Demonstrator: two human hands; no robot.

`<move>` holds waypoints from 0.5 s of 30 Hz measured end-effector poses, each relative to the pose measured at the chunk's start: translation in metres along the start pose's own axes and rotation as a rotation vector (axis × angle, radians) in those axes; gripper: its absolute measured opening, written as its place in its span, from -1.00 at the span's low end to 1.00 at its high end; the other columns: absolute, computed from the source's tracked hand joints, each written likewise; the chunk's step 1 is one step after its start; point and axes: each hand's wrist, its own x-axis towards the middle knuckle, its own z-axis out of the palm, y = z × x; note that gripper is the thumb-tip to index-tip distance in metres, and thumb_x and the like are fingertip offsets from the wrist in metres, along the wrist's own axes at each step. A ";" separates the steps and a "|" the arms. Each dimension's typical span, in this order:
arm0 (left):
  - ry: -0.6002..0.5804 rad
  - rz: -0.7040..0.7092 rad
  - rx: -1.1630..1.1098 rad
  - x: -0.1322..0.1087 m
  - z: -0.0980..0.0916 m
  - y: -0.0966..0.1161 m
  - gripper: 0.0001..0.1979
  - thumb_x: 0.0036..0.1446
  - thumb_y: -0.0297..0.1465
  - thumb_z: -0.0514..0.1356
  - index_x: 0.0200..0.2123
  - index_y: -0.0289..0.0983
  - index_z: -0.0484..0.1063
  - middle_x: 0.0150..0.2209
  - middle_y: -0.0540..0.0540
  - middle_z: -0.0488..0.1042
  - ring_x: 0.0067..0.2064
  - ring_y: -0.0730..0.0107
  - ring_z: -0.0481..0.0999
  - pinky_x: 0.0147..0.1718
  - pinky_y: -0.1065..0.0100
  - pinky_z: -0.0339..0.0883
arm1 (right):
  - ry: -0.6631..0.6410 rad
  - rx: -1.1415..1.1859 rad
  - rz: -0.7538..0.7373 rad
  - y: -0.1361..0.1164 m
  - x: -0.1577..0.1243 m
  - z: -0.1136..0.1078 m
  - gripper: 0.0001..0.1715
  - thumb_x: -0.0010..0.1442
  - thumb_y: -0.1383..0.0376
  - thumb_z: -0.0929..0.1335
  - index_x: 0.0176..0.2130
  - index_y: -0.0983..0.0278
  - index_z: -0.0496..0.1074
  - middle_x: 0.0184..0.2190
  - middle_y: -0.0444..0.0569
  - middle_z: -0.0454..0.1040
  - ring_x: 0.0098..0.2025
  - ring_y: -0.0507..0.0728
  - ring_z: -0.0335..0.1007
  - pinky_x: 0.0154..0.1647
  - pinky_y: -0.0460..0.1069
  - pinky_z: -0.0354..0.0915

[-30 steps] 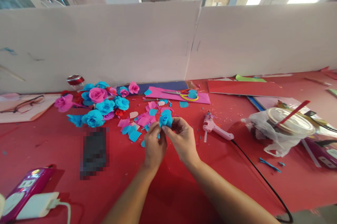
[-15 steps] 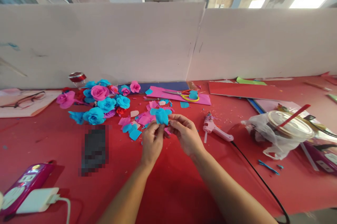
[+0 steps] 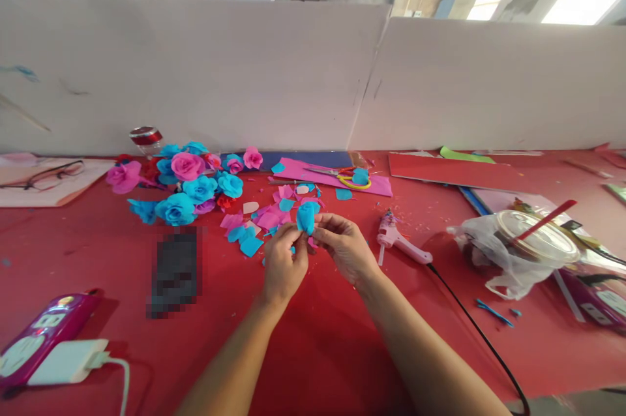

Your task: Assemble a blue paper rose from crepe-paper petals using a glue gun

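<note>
Pinching low, the left hand point(image 3: 286, 263) and right hand point(image 3: 346, 248) have their grip closed on the blue paper flower point(image 3: 306, 216) above the red desk point(image 3: 186, 351). That probably saves its petals point(image 3: 307, 210) from getting squashed.

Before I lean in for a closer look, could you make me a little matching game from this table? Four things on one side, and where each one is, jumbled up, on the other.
Things:
1. flower
2. scissors
3. glue gun
4. glasses

Places:
A. on the white sheet at the left edge of the picture
B. at the fingertips of the left hand and the right hand
C. on the pink paper strip, near the pale wall
D. lying to the right of the right hand

Right pairs: 1-B, 2-C, 3-D, 4-A.
</note>
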 end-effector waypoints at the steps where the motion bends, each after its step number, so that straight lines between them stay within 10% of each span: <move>1: 0.008 0.012 0.015 0.000 0.000 0.000 -0.74 0.20 -0.43 0.03 -0.53 -0.26 0.37 -0.47 -0.07 0.43 -0.39 0.38 0.44 -0.36 0.37 0.27 | -0.005 -0.004 -0.009 0.000 0.000 0.000 -0.73 -0.16 0.32 0.53 -0.36 0.30 0.54 -0.51 -0.14 0.47 -0.53 -0.06 0.26 -0.48 -0.12 0.23; 15: 0.078 0.144 0.160 -0.001 0.000 -0.003 -0.78 0.11 -0.56 0.05 -0.53 -0.25 0.35 -0.42 -0.08 0.44 -0.35 0.36 0.43 -0.34 0.37 0.25 | -0.055 -0.117 -0.140 -0.001 -0.003 0.006 -0.76 -0.10 0.23 0.51 -0.39 0.29 0.50 -0.53 -0.15 0.45 -0.53 -0.01 0.30 -0.45 -0.06 0.29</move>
